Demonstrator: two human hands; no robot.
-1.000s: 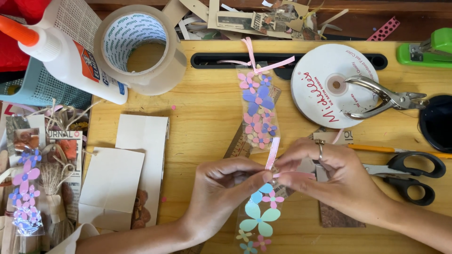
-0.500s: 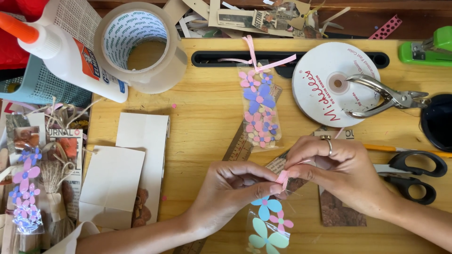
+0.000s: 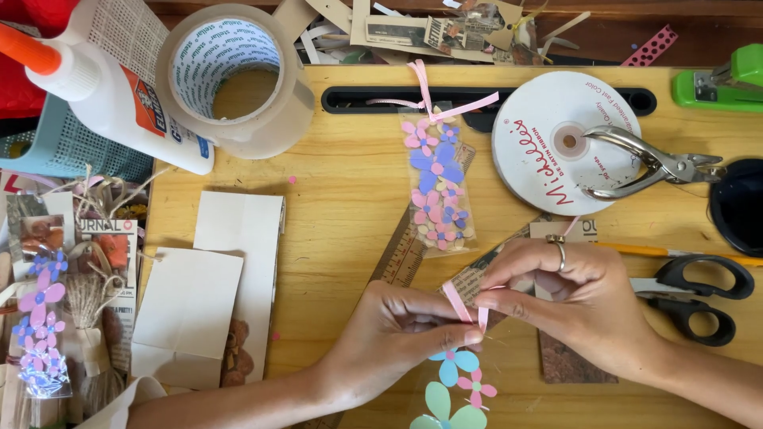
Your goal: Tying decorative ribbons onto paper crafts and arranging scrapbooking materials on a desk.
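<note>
Near the bottom edge, a clear bookmark with paper flowers (image 3: 455, 381) is cut off by the frame and partly hidden under both hands. Behind them a finished flower bookmark (image 3: 435, 184) lies on the wooden table (image 3: 342, 199), beside a white ribbon spool (image 3: 548, 151) with a hole punch (image 3: 648, 164) resting on it. Black scissors (image 3: 699, 298) sit just right of the hands. The left hand (image 3: 393, 338) and right hand (image 3: 580, 306) meet fingertip to fingertip, both pinching a thin pink ribbon (image 3: 462, 306) at the bookmark's top.
</note>
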